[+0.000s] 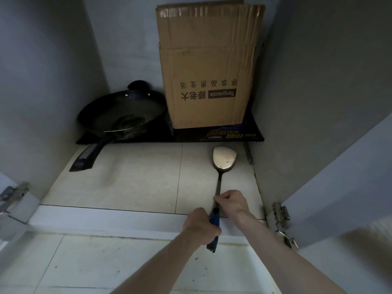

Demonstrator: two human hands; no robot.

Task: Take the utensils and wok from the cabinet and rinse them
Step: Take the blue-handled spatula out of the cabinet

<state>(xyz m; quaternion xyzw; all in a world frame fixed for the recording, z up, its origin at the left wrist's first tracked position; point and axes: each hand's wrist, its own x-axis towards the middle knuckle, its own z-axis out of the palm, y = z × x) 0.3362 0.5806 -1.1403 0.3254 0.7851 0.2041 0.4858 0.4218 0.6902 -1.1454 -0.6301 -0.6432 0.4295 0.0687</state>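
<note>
A metal spatula [223, 159] with a blue-black handle lies lengthwise at the right of the cabinet floor, blade pointing inward. My left hand [200, 224] grips its blue handle near the cabinet's front edge. My right hand [232, 201] pinches the thin metal shaft just above the handle. A black wok [121, 112] sits at the back left on a dark flat box, its long handle [84, 159] pointing toward the front left.
A tall cardboard box [209, 66] stands at the back right on the dark flat box [229, 135]. Cabinet walls close in on both sides. An open door with metal hinges [281, 215] hangs at the right, another hinge [13, 193] at the left. Tiled floor lies below.
</note>
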